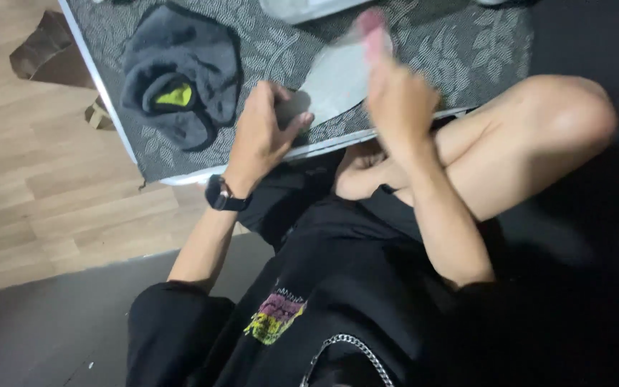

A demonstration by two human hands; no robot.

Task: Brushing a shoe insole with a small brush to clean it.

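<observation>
Fingers of left hand (263, 132) pinching pale sheet (334, 82); right hand (392, 93) motion-blurred, its fingers' grip indistinct.

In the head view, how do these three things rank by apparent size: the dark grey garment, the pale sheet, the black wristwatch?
1. Dark grey garment, clearly largest.
2. Pale sheet; the blurred right hand and left hand partly hide it, so its full size is unsure.
3. Black wristwatch, smallest.
</observation>
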